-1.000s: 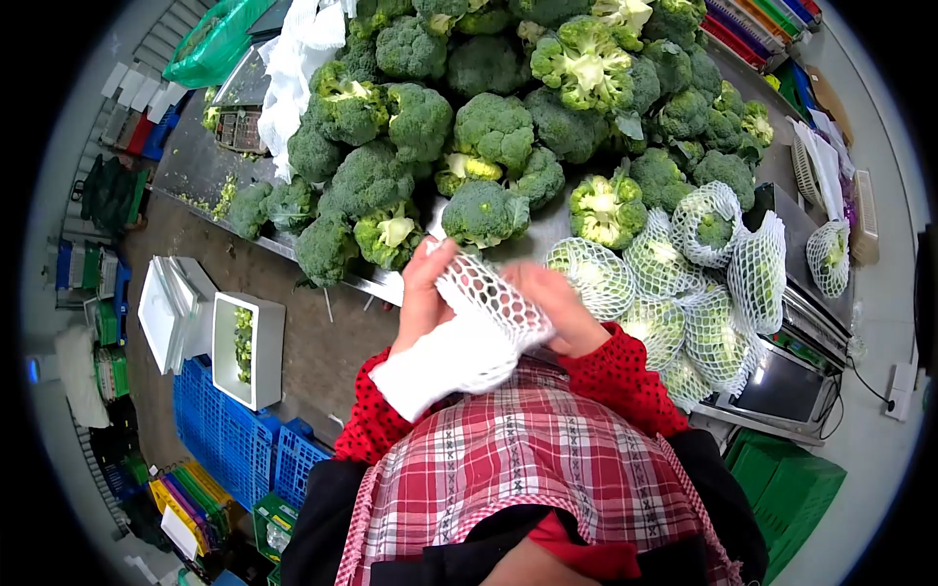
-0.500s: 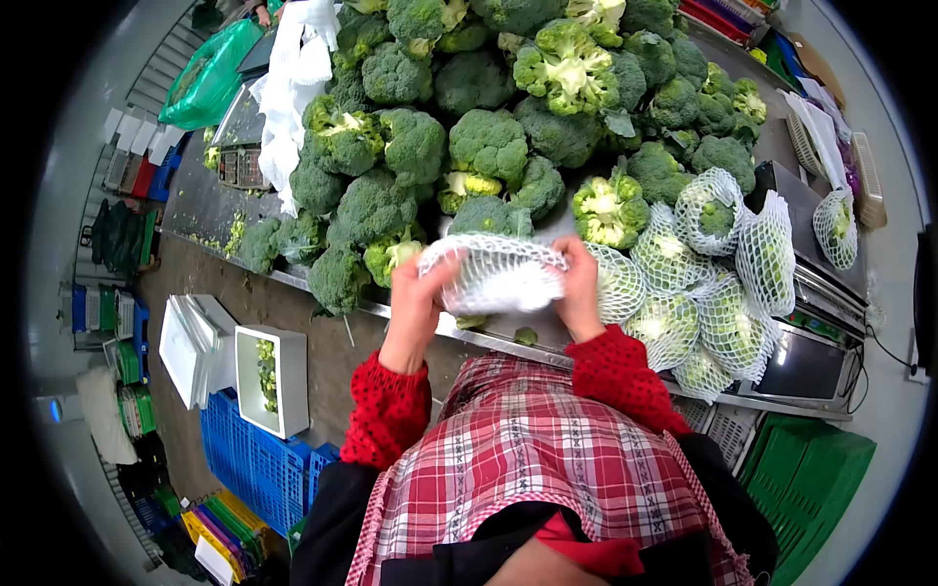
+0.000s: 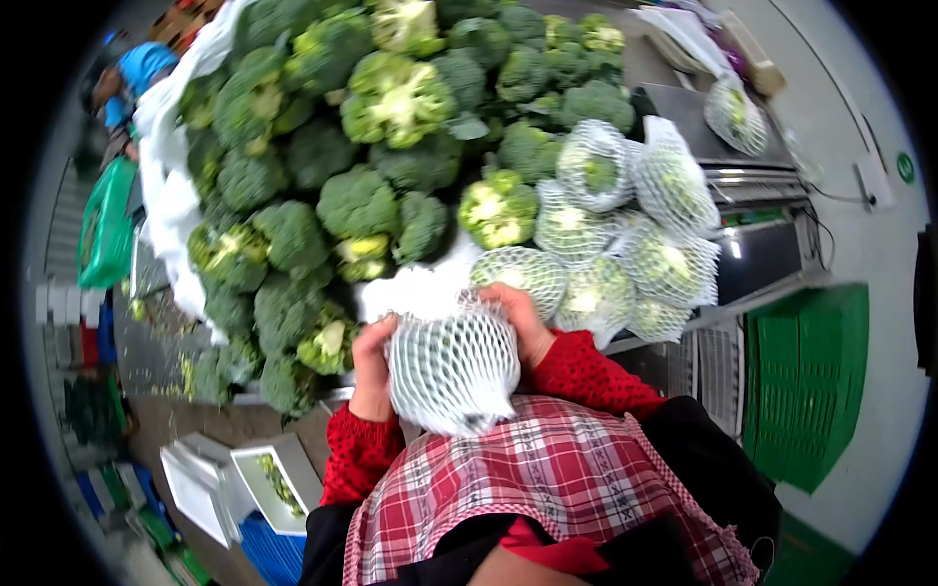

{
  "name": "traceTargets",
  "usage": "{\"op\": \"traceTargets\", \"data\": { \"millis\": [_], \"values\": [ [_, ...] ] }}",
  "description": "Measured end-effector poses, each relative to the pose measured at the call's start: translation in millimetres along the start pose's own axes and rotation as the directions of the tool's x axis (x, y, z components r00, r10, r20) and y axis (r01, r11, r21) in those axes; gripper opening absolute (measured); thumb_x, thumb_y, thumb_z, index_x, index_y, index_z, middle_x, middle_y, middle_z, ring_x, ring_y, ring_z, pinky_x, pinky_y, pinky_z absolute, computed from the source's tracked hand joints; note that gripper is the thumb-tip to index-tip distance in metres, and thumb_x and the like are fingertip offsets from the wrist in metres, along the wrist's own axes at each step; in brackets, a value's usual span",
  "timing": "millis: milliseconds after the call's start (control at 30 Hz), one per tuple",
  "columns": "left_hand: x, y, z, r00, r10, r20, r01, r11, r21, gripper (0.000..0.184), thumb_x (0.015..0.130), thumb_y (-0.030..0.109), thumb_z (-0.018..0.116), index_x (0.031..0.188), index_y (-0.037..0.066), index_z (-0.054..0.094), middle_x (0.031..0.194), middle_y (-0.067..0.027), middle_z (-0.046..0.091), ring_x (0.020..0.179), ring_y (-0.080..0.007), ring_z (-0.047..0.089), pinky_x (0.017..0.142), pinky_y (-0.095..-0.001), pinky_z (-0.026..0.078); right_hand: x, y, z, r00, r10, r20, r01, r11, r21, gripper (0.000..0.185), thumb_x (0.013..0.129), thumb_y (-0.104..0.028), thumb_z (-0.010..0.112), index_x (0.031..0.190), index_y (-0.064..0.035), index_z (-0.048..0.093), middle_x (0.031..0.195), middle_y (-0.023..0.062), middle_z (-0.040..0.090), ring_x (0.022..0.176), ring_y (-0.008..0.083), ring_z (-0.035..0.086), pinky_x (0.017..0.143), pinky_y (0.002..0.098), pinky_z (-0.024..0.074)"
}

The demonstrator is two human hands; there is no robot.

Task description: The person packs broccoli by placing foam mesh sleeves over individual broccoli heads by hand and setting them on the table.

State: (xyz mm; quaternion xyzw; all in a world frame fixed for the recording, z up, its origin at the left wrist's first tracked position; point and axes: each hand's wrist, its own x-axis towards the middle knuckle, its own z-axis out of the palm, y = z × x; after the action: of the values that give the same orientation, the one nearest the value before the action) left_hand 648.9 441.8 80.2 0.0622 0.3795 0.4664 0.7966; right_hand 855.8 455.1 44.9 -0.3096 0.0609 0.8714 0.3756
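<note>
Between my two hands is a broccoli head in a white foam net [image 3: 454, 366], its green showing faintly through the mesh. My left hand [image 3: 371, 363] is closed on the net's left edge, and my right hand [image 3: 520, 320] grips its upper right rim. Just beyond lies some white material [image 3: 415, 291], partly hidden by the net. Several netted broccoli heads [image 3: 586, 293] are grouped right of my right hand. A large pile of bare broccoli [image 3: 357, 205] fills the table ahead and to the left.
White sheeting [image 3: 168, 186] edges the pile on the left. A single netted broccoli [image 3: 735, 115] sits at the far right. Green crates [image 3: 806, 381] are stacked at right. On the floor at left stands a white foam box [image 3: 293, 454] with green scraps. Another person [image 3: 137, 78] is at far left.
The net, earlier stretched sideways between my hands, now encloses a broccoli head and hangs closer to my apron. My view has turned, shifting the pile leftward.
</note>
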Motion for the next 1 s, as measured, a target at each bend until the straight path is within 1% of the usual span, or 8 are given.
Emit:
{"op": "traceTargets", "data": {
  "millis": [100,267,367,400,567,733,800,1000],
  "values": [
    [-5.6,-44.2,-1.3,0.977,-0.17,0.125,0.152,0.978,0.144,0.042,0.087,0.018,0.051,0.123,-0.002,0.051,0.114,-0.0162,0.061,0.102,-0.025,0.062,0.087,-0.0378,0.053,-1.6,23.2,-74.6,0.699,-0.421,0.578,0.699,0.229,-0.678,0.028,0.086,-0.006,0.056,0.114,-0.0016,0.055,0.104,0.0122,0.062,0.093,0.0201,0.061,0.079,0.0329,0.051],
    [11.7,-80.7,-16.3,0.946,-0.28,0.164,0.28,0.96,0.023,0.046,0.097,0.015,0.047,0.139,0.004,0.034,0.133,-0.0152,0.049,0.116,-0.0259,0.055,0.098,-0.0411,0.048,-98.8,-16.0,-53.0,0.573,-0.431,0.697,0.708,-0.169,-0.686,0.063,0.08,-0.014,0.063,0.136,-0.0035,0.035,0.141,0.0184,0.034,0.132,0.0307,0.035,0.107,0.0435,0.0298],
    [25.7,-95.7,32.6,0.981,-0.193,0.021,0.189,0.974,0.127,0.039,0.097,0.015,0.047,0.132,-0.003,0.042,0.127,-0.0166,0.055,0.111,-0.0258,0.059,0.093,-0.0392,0.052,-130.9,-26.0,-31.6,0.663,-0.578,0.476,0.65,0.128,-0.749,0.073,0.076,-0.013,0.067,0.137,0.0021,0.032,0.135,0.0202,0.041,0.125,0.0331,0.042,0.108,0.0404,0.0303],
    [27.4,-99.4,61.6,0.994,-0.113,0.0,0.109,0.967,0.23,0.039,0.095,0.016,0.052,0.128,-0.004,0.046,0.121,-0.0163,0.058,0.103,-0.0251,0.062,0.089,-0.0382,0.055,-132.6,-42.2,-27.0,0.583,-0.65,0.488,0.508,-0.176,-0.843,0.077,0.076,-0.023,0.07,0.137,0.0039,0.031,0.132,0.0217,0.043,0.121,0.0331,0.045,0.103,0.0402,0.0363],
    [66.6,-92.7,110.7,0.951,0.096,0.292,-0.307,0.212,0.928,0.041,0.078,0.02,0.065,0.112,-0.001,0.056,0.085,-0.0143,0.067,0.073,-0.0223,0.066,0.063,-0.0348,0.051,-113.2,-121.0,-15.7,0.259,-0.82,0.51,0.036,-0.52,-0.854,0.056,0.075,-0.034,0.073,0.12,-0.005,0.057,0.106,0.0167,0.058,0.088,0.029,0.063,0.073,0.0345,0.0503],
    [94.3,-68.8,80.8,0.811,0.431,0.397,-0.397,-0.094,0.913,0.035,0.08,0.023,0.065,0.106,0.002,0.06,0.089,-0.0162,0.065,0.065,-0.027,0.064,0.061,-0.0351,0.052,-131.2,-159.9,12.7,0.69,-0.523,0.5,-0.092,-0.749,-0.656,0.057,0.072,-0.049,0.071,0.114,-0.012,0.065,0.087,0.0135,0.065,0.074,0.0274,0.065,0.066,0.039,0.0519],
    [129.8,-50.7,87.6,0.607,0.573,0.55,-0.374,-0.405,0.834,0.041,0.076,0.018,0.064,0.114,0.004,0.057,0.111,-0.016,0.059,0.091,-0.0302,0.061,0.071,-0.0377,0.051,-102.6,-187.1,56.0,0.551,-0.561,0.618,0.024,-0.729,-0.684,0.051,0.073,-0.042,0.071,0.108,-0.0053,0.066,0.092,0.0151,0.067,0.081,0.0282,0.066,0.071,0.0384,0.052],
    [202.8,-40.2,109.7,0.727,-0.011,0.687,-0.427,-0.79,0.439,0.073,0.062,0.011,0.069,0.131,0.023,0.048,0.144,-0.017,0.033,0.131,-0.0385,0.034,0.091,-0.047,0.047,61.7,-236.8,67.1,0.896,-0.433,0.092,-0.388,-0.869,-0.308,0.075,0.057,-0.027,0.081,0.121,-0.0036,0.05,0.105,0.0211,0.064,0.099,0.0344,0.062,0.084,0.0426,0.0502]
  ]
}}
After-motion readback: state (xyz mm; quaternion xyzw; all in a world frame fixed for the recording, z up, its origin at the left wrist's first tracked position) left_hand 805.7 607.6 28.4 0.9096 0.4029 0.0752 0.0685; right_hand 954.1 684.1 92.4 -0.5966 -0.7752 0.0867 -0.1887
